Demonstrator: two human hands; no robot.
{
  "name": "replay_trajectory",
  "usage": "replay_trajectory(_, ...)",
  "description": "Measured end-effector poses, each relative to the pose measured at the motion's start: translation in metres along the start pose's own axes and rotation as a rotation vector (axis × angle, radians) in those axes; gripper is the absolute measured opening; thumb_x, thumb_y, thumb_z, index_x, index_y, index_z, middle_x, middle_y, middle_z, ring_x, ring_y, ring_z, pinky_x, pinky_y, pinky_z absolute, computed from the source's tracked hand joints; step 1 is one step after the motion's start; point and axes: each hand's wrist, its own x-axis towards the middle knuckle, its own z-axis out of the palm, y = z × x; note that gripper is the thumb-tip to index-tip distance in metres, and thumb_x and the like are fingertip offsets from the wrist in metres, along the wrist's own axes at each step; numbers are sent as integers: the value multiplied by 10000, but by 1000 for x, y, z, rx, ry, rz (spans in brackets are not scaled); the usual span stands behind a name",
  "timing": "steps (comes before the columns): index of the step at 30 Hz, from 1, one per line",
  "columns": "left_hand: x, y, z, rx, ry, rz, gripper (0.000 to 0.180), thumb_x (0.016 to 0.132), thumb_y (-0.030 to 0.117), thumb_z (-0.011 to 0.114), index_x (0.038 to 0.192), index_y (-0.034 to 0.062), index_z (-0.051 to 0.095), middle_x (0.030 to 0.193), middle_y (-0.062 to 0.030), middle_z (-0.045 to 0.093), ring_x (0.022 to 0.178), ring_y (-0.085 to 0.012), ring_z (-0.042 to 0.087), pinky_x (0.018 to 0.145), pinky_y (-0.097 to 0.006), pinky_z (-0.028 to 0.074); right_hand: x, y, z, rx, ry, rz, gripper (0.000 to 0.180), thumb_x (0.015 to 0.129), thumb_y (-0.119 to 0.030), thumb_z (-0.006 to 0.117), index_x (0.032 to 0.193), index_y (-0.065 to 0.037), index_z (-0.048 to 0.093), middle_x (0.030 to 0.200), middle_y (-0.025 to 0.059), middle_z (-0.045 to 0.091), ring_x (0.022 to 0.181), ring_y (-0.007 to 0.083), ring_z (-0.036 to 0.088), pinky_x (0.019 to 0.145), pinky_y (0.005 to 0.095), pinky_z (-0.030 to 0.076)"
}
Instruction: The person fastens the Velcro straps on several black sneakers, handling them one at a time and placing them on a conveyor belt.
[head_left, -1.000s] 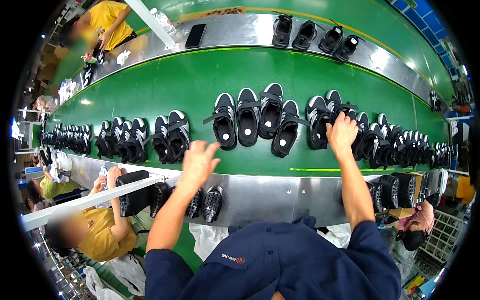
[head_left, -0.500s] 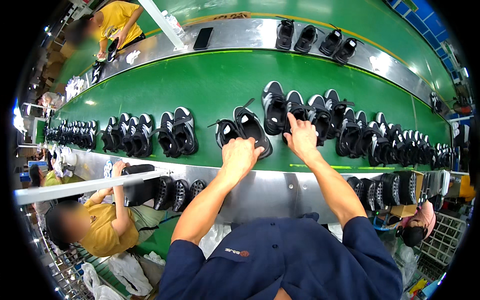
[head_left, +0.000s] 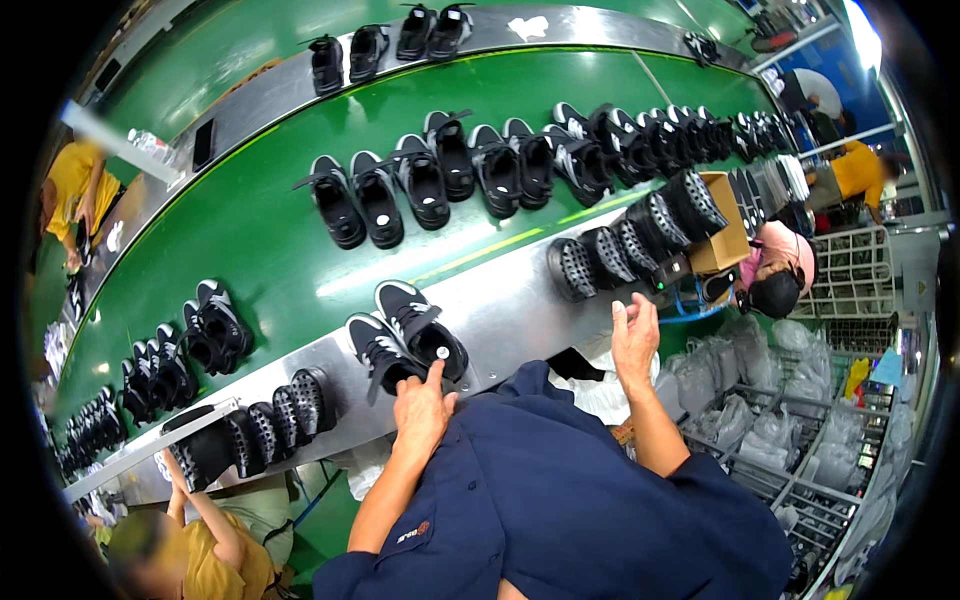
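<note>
A pair of black-and-grey sneakers stands side by side at the metal ledge in front of me: a left sneaker (head_left: 384, 352) and a right sneaker (head_left: 428, 330). My left hand (head_left: 422, 408) grips the heel end of the pair, one finger at the right sneaker's collar. A small round pale spot shows inside that shoe. Off to the right, my right hand (head_left: 635, 338) is raised with fingers apart and nothing in it. Nearest to it are black studded shoe forms (head_left: 605, 258) lined up along the ledge.
More sneakers (head_left: 428, 185) stand in rows on the green belt (head_left: 280, 250). Studded black forms (head_left: 285, 412) also sit on the ledge (head_left: 500, 310) at left. A cardboard box (head_left: 722, 250), a person in a pink cap (head_left: 785, 250) and a wire rack (head_left: 800, 440) are at right.
My view has swung right. The sneaker pair under my left hand has come off the belt toward me, to the ledge. My right hand has left the belt's sneakers and moved right.
</note>
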Motion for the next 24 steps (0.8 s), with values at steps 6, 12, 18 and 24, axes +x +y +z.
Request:
replay_trajectory(6,22,23,-34,54,612,21,582,785,223,875,1257,26,597,1042,-170,617,1012,-377,601,832,-476,521,40,37,4,-386,-61,-77,681,947,-488,692,1401,-2,544,1170,206,614,1122,395,591,941,502,501)
replay_trajectory(12,80,-23,-30,167,424,151,266,861,231,764,971,-8,722,837,-202,696,865,-380,671,800,-478,522,67,61,25,-605,-96,-324,520,960,-522,658,1160,-44,609,1020,141,638,997,356,650,773,480,570)
replay_trajectory(18,115,-42,-71,-418,-129,-113,254,933,230,716,935,-20,759,799,-130,720,773,-235,686,723,-396,516,33,-36,-33,-74,-212,-385,370,965,-372,709,945,-13,626,830,204,670,757,426,659,703,517,523)
replay_trajectory(24,136,-68,-54,-580,-292,-102,285,981,302,721,964,20,757,736,21,598,678,-119,518,622,-333,433,-28,-150,11,56,-1026,-476,493,957,-424,663,947,68,657,871,297,689,873,456,698,783,520,522)
